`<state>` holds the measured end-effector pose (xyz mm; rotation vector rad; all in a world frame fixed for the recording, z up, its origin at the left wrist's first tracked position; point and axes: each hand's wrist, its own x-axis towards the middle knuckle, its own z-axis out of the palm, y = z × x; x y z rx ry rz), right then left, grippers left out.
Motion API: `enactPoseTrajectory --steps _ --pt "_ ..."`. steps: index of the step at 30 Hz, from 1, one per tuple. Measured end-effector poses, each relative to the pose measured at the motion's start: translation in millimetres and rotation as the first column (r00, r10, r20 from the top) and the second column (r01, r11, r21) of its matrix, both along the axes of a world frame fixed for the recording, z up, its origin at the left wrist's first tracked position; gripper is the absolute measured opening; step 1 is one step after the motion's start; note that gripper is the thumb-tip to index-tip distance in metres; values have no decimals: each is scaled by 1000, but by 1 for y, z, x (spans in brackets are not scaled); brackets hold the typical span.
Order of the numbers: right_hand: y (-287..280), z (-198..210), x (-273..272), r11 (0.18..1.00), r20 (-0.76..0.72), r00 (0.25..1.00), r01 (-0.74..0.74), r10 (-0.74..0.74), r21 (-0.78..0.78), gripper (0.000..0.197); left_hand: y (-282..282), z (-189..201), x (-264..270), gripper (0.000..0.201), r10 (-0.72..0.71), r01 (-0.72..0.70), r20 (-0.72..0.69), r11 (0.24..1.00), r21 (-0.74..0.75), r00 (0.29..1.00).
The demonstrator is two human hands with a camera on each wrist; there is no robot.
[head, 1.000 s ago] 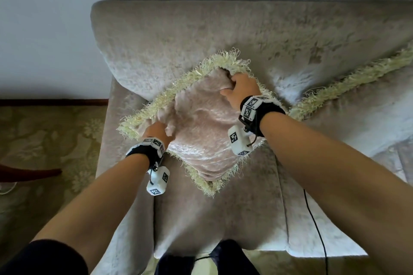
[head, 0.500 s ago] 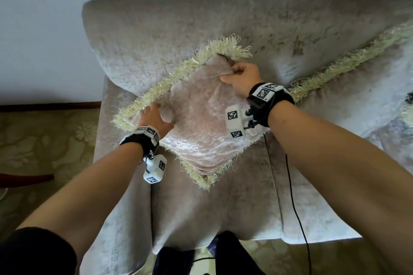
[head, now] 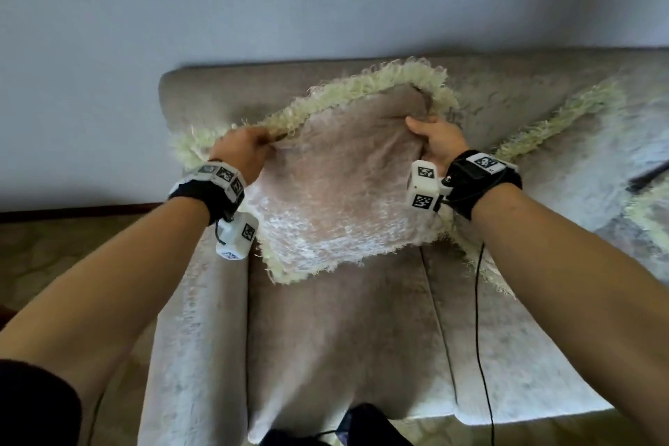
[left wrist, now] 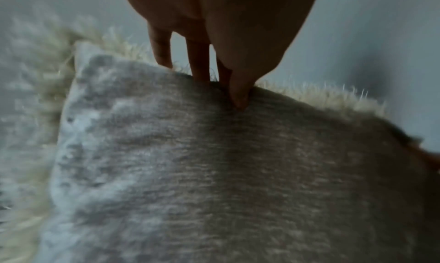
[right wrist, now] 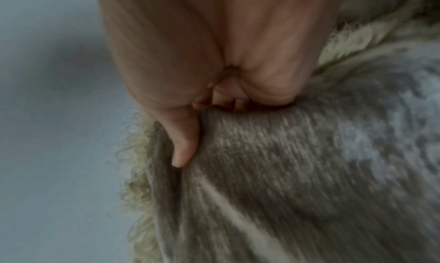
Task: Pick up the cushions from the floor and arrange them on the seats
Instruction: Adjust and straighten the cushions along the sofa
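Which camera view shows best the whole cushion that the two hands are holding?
The head view: it shows the cushion whole, fringe all around, left hand and right hand gripping its top edge. Each wrist view shows only blurred fabric and some fringe near the thumb.

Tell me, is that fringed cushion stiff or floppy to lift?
Probably soft: the cushion creases where the right hand and left hand pinch it. Likely light, since fingers hold it by the edge alone. The plush fabric looks grippy, not slippery.
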<state>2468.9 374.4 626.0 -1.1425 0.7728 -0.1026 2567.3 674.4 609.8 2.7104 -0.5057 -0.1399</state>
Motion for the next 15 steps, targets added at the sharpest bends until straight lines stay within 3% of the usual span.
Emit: enactPoseTrajectory --steps 3,7,11,13,15 --pt "-26 -1 0 997 -43 997 -70 71 19 18 -18 28 20 17 -68 69 48 997 -28 997" --pt "-43 -36 7 997 -155 985 -78 76 -9 35 -37 33 46 15 -140 141 -8 986 87 990" --pt "-47 -78 24 985 -250 968 -27 -16 -170 59 -45 -5 56 15 -98 115 -106 980 160 989" --pt "-37 -90 29 944 -312 950 -86 -19 -319 45 -44 -36 53 15 -56 85 -160 980 178 986" --pt "-27 -110 28 861 -421 906 -235 27 -451 31 -40 -64 47 14 -10 54 -189 973 226 982"
